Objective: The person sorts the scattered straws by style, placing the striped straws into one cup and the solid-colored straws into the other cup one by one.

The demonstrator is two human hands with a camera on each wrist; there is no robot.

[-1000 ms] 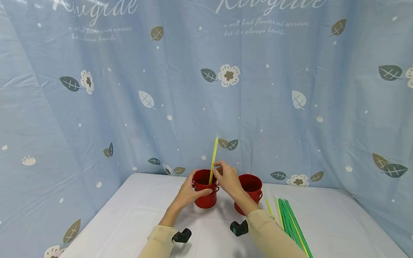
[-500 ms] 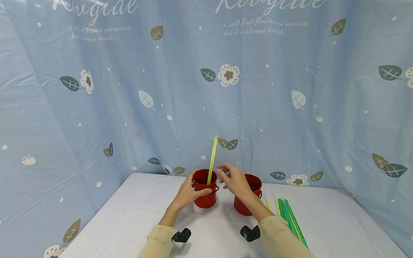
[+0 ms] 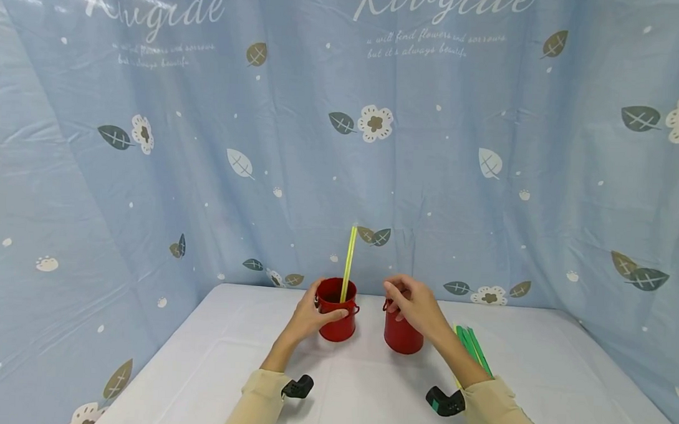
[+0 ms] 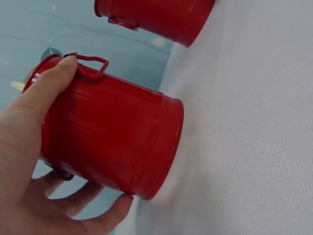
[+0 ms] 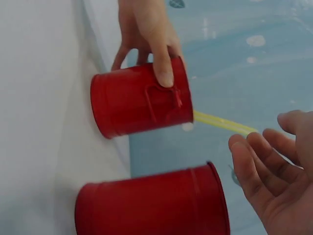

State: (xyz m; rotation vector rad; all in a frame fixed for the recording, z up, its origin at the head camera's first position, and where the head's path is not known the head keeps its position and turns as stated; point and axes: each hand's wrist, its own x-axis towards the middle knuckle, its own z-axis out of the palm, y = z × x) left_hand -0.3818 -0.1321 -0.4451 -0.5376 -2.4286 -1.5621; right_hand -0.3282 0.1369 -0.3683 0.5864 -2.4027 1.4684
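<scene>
My left hand (image 3: 308,317) grips the left red bucket (image 3: 338,329), thumb over the near side by a small wire handle (image 4: 95,68) and the other fingers around the far side. Two thin yellow sticks (image 3: 349,262) stand in that bucket, leaning slightly right against its rim. Over the second red bucket (image 3: 404,338) hovers my right hand (image 3: 417,305), its fingers loosely bent and holding nothing. It overlaps that bucket's mouth in the head view; in the right wrist view its fingertips (image 5: 238,142) are apart from both buckets.
A bundle of green sticks (image 3: 476,349) with some yellow ones lies on the white tablecloth (image 3: 558,369) at the right, partly behind the right forearm. Behind the table hangs a blue patterned curtain (image 3: 295,192).
My right hand has let go of a yellow stick in the left bucket and moved right, over the second bucket. The left hand keeps its grip in place.
</scene>
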